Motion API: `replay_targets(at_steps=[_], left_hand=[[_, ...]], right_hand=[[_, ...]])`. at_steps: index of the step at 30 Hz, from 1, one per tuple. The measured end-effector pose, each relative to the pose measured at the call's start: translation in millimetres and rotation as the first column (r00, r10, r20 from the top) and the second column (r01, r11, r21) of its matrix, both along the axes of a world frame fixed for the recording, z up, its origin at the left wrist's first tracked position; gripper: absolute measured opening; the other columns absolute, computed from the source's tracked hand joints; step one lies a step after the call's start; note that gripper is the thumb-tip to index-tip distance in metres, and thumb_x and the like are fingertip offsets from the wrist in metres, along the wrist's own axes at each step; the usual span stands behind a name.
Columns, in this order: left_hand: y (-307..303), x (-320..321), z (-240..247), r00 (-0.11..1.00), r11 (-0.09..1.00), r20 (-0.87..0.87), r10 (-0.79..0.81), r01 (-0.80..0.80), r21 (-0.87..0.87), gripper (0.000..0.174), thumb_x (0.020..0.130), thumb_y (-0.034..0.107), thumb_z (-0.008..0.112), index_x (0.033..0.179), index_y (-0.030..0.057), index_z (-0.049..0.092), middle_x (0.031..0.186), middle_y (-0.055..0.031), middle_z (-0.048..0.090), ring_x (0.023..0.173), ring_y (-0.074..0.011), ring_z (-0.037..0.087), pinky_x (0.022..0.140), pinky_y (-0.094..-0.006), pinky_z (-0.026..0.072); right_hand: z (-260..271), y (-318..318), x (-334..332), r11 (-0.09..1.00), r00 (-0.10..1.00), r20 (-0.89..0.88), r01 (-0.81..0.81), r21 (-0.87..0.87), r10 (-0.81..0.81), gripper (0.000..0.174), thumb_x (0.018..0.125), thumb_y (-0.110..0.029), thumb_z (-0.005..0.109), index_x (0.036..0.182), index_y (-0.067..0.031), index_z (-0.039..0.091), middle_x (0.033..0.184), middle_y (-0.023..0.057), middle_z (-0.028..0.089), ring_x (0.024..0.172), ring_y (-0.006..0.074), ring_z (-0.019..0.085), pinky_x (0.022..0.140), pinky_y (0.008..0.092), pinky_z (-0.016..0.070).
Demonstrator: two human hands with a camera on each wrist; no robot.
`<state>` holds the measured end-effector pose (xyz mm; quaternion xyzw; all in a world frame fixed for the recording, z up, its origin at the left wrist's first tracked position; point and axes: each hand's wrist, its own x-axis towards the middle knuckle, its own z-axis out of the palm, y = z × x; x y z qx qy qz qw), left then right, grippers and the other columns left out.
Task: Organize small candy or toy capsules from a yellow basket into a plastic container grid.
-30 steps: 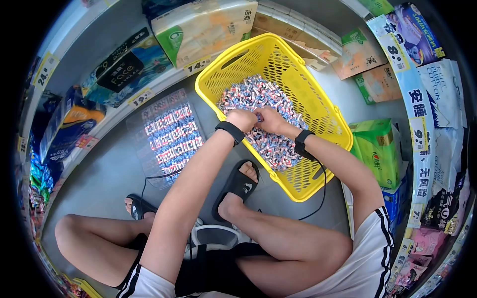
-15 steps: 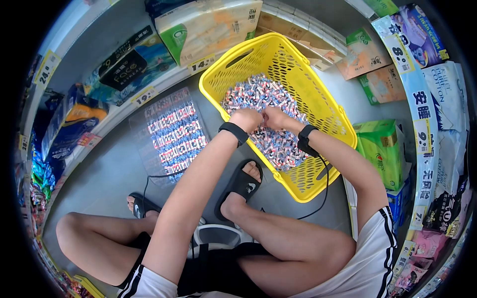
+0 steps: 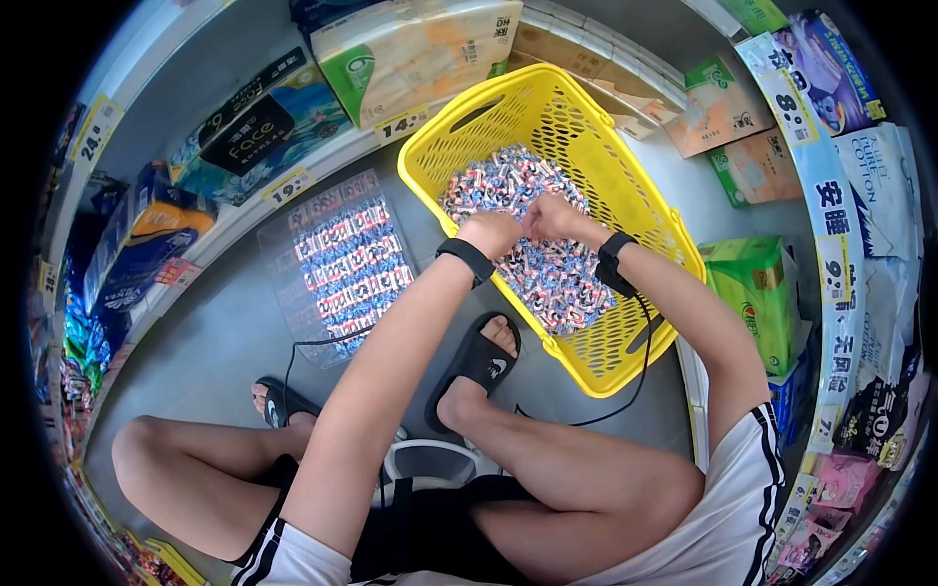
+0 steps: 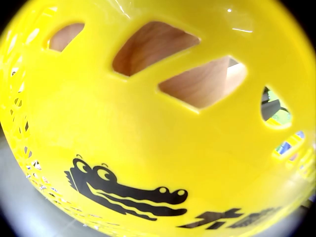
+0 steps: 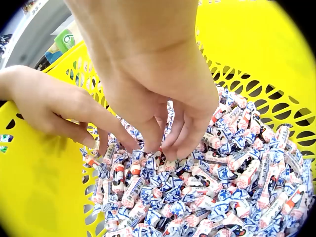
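Note:
A heap of twist-wrapped candies [image 5: 217, 182] in white, blue and red paper lies in the yellow shopping basket [image 3: 640, 186]. Over its near side reaches my left hand [image 5: 54, 106], bent fingers pointing down at the candies; what lies under its fingertips is hidden. Close beside it in the head view is my right hand [image 3: 555, 217]. In the right wrist view its thumb and fingers pinch a wrapped candy [image 5: 161, 157] at the heap's surface. The left wrist view is filled by the basket's wall [image 4: 123, 133], with a black crocodile print.
A clear plastic tray [image 3: 283, 264] with rows of wrapped candies lies on the floor left of the basket. Tissue packs [image 3: 410, 63] line the shelf behind; a green pack [image 3: 747, 303] stands at the right. A black cable [image 3: 635, 366] hangs from the right wristband.
The right hand has drawn slightly away from the left, its fingers now apart from it. Both still hover over the candy heap. The whole view has shifted slightly.

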<state>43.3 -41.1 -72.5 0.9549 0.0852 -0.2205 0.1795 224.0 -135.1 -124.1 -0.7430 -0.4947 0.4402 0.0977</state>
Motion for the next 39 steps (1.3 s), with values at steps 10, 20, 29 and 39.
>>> replay_targets(at_steps=[10, 20, 29, 39], left_hand=[[-2.8, -1.0, -0.8, 0.998, 0.996, -0.023, 0.059, -0.060, -0.058, 0.025, 0.094, 0.008, 0.064, 0.117, 0.0024, 0.074, 0.118, -0.0188, 0.075, 0.109, -0.0391, 0.074, 0.088, -0.0514, 0.0605], [-2.0, 6.1, 2.7, 0.977, 0.971, 0.126, 0.173, -0.148, -0.187, 0.022, 0.093, 0.011, 0.066, 0.111, -0.0022, 0.071, 0.113, -0.0224, 0.074, 0.105, -0.0403, 0.073, 0.089, -0.0482, 0.0602], [-4.0, 8.0, 12.0, 0.932, 0.969, 0.267, 0.246, -0.225, -0.104, 0.016, 0.089, -0.001, 0.067, 0.104, -0.0013, 0.073, 0.104, -0.0241, 0.075, 0.100, -0.0393, 0.075, 0.083, -0.0483, 0.0623], [-8.5, 7.4, 20.1, 0.772, 0.892, 0.458, 0.441, -0.433, -0.129, 0.020, 0.084, -0.001, 0.069, 0.103, 0.0029, 0.074, 0.098, -0.0218, 0.075, 0.095, -0.0385, 0.075, 0.080, -0.0472, 0.0619]], right_hand=[[-8.2, -6.1, -22.9, 0.999, 0.986, 0.162, -0.029, 0.025, 0.024, 0.024, 0.076, -0.025, 0.094, 0.086, -0.0103, 0.079, 0.089, 0.0085, 0.079, 0.079, 0.0215, 0.075, 0.073, 0.0380, 0.0585], [7.6, -3.1, -7.7, 0.784, 0.682, -0.400, 0.589, -0.195, -0.612, 0.015, 0.102, -0.009, 0.062, 0.096, 0.0009, 0.072, 0.096, 0.0139, 0.078, 0.083, 0.0222, 0.077, 0.073, 0.0344, 0.0630], [30.3, 4.7, -7.7, 0.761, 0.643, -0.426, 0.615, -0.209, -0.636, 0.013, 0.101, -0.006, 0.061, 0.111, -0.0008, 0.066, 0.102, 0.0134, 0.075, 0.090, 0.0217, 0.076, 0.079, 0.0334, 0.0621], [50.5, 21.1, 0.9, 0.796, 0.592, -0.589, 0.585, -0.157, -0.550, 0.015, 0.103, -0.011, 0.061, 0.108, -0.0013, 0.071, 0.100, 0.0091, 0.074, 0.089, 0.0165, 0.072, 0.084, 0.0318, 0.0607]])
